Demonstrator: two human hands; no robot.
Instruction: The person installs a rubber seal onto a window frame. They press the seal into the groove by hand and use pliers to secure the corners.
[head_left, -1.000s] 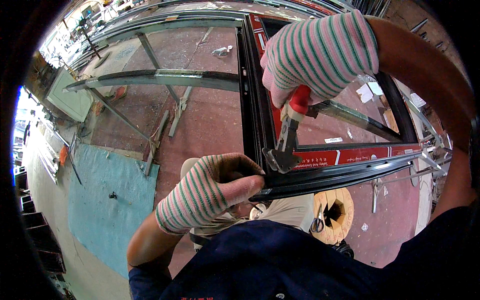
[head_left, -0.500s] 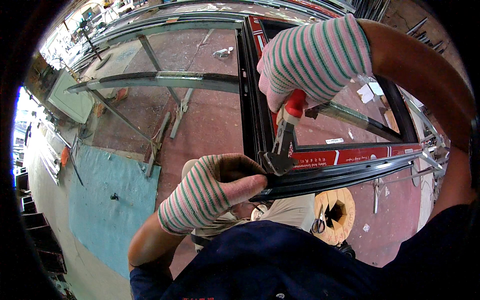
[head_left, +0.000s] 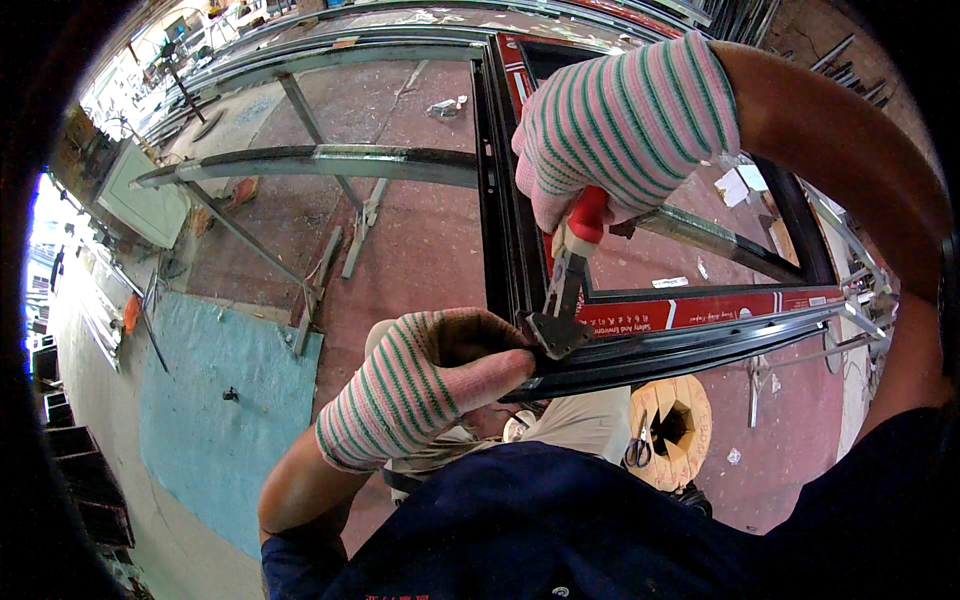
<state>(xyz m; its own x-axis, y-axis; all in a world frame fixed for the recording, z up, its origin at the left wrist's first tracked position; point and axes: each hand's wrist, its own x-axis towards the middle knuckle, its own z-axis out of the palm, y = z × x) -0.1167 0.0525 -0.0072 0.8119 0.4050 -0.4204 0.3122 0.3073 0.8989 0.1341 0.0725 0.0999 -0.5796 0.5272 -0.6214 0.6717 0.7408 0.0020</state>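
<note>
The right hand (head_left: 620,125), in a pink-and-green striped glove, is closed around the red handle of a pair of pliers (head_left: 568,262), whose metal nose points down at a small dark corner bracket (head_left: 553,333) sitting at the near left corner of a black window frame (head_left: 500,215). The left hand (head_left: 425,385), in a matching glove, curls closed around that same corner from below, thumb pressed along the frame's lower rail just beside the bracket. A red strip (head_left: 700,308) runs along the rail's inner face. Below the frame, on the reddish floor (head_left: 420,240), sits a wooden spool (head_left: 672,430) with scissors (head_left: 637,452) lying on it
</note>
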